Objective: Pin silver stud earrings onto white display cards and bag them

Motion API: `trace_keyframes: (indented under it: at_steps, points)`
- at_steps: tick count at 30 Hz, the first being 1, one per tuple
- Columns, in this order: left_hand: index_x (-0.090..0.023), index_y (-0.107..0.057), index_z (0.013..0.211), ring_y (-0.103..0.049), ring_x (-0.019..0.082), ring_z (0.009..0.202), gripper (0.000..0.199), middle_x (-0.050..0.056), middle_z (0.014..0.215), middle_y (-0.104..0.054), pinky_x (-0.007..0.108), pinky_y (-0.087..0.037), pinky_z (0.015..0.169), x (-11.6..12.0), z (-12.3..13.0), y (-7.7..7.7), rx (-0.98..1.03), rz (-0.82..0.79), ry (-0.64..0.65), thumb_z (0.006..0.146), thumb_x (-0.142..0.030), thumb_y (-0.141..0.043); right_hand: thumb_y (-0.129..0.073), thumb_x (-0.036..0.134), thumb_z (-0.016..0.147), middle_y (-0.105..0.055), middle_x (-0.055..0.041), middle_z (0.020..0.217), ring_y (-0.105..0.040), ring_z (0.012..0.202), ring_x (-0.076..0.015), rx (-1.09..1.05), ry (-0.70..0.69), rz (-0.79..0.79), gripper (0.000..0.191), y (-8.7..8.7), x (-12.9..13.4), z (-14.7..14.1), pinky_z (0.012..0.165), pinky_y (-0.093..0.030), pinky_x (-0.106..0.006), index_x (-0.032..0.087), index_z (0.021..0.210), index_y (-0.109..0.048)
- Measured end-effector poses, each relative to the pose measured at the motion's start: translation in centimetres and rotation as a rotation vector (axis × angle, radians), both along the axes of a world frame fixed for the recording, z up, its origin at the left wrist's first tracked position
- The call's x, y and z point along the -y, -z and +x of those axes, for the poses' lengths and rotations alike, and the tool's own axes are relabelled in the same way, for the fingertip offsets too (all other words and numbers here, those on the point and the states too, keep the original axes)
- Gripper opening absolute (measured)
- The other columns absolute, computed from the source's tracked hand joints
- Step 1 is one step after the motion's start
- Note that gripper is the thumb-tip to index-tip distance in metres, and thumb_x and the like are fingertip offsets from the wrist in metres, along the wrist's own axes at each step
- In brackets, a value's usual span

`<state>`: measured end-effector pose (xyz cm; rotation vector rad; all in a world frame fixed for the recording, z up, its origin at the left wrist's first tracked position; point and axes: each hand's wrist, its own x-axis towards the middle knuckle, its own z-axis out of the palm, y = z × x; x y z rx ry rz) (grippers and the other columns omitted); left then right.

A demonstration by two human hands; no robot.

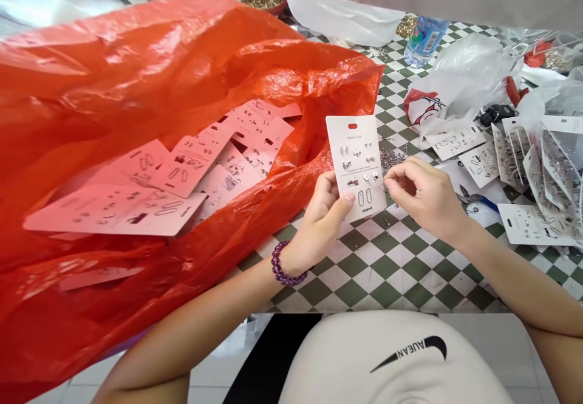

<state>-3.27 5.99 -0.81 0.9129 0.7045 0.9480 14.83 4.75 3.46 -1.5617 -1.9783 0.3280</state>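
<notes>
My left hand grips a white earring card by its lower left edge, thumb on the front. Several pairs of small silver earrings sit on the card, with two long link-shaped ones near the bottom. Beside the card's right edge, my right hand is closed in a pinch; whatever lies between its fingertips is too small to make out. Behind the card and fingers, a pile of small silver pieces lies on the checkered table.
A large red plastic bag lies open at the left, with several earring cards inside. More filled cards crowd the right side near blue-handled pliers. Farther back are a water bottle and clear plastic bags.
</notes>
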Motion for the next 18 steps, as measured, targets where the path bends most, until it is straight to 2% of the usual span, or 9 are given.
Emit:
trace_keyframes:
  at_steps: [3,6,9,12,16,18]
  points:
    - [-0.022,-0.046,0.113,-0.054,0.021,0.115,0.031,0.007,0.124,-0.054,0.037,-0.049,0.094,0.0,0.1,0.0,0.015,-0.001,0.005,0.086,-0.032,-0.057,-0.051,0.016,0.086,-0.061,-0.0022,0.075,-0.050,0.057,-0.0106,0.017,0.011,0.054,0.011,0.3,0.1,0.1,0.054,-0.040,-0.025,0.019,0.076,-0.057]
    - [-0.022,-0.045,0.113,-0.055,0.020,0.114,0.030,0.006,0.122,-0.056,0.036,-0.049,0.094,0.1,0.1,-0.1,0.035,-0.013,0.018,0.087,-0.031,-0.056,-0.049,0.019,0.088,-0.061,-0.0026,0.073,-0.048,0.054,-0.0105,0.125,0.008,0.149,0.014,0.6,0.4,0.0,0.049,-0.038,-0.025,0.019,0.077,-0.057]
    - [-0.023,-0.044,0.111,-0.056,0.021,0.112,0.028,0.006,0.123,-0.057,0.037,-0.051,0.091,0.0,0.1,-0.2,0.048,-0.037,0.037,0.087,-0.031,-0.056,-0.048,0.019,0.088,-0.061,-0.0033,0.069,-0.051,0.054,-0.0114,0.273,-0.030,0.257,0.015,0.8,0.6,0.1,0.045,-0.036,-0.025,0.019,0.076,-0.058]
    - [-0.023,-0.044,0.108,-0.057,0.021,0.110,0.027,0.006,0.122,-0.057,0.037,-0.053,0.087,0.0,0.2,-0.3,0.055,-0.053,0.046,0.086,-0.031,-0.057,-0.049,0.017,0.088,-0.063,-0.0040,0.070,-0.052,0.056,-0.0119,0.334,-0.082,0.338,0.014,1.0,0.6,0.2,0.045,-0.037,-0.025,0.019,0.079,-0.059]
    - [-0.022,-0.044,0.108,-0.057,0.021,0.111,0.027,0.006,0.122,-0.058,0.039,-0.051,0.090,0.0,0.2,-0.3,0.055,-0.077,0.056,0.086,-0.031,-0.057,-0.049,0.018,0.089,-0.064,-0.0041,0.073,-0.055,0.060,-0.0128,0.304,-0.105,0.271,0.015,1.4,0.7,0.2,0.049,-0.040,-0.026,0.019,0.083,-0.062]
    - [-0.022,-0.044,0.110,-0.056,0.021,0.112,0.029,0.007,0.122,-0.058,0.039,-0.050,0.093,0.0,0.2,-0.3,0.057,-0.072,0.050,0.086,-0.032,-0.057,-0.050,0.019,0.089,-0.064,-0.0039,0.077,-0.055,0.061,-0.0126,0.194,-0.091,0.207,0.013,1.4,0.9,0.1,0.051,-0.042,-0.026,0.020,0.086,-0.062]
